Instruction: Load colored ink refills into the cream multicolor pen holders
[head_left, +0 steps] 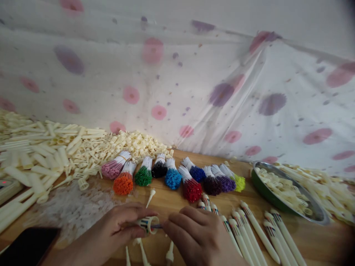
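My left hand (119, 227) is closed around a cream pen barrel (148, 224) with coloured marks, its open end turned to the right. My right hand (194, 232) is pinched on a thin dark refill (158, 226) whose tip sits at the barrel's mouth. Just beyond my hands lie bundles of coloured refills (173, 177) in pink, orange, green, black, blue, red, purple and yellow-green. Several assembled cream pens (257, 232) lie in a row to the right of my right hand.
A heap of cream pen tubes and small caps (55, 147) fills the left of the wooden table (318, 240). A green bowl (266, 194) of cream parts stands at the right. A dark phone (27, 245) lies bottom left. Spotted plastic sheeting (177, 81) hangs behind.
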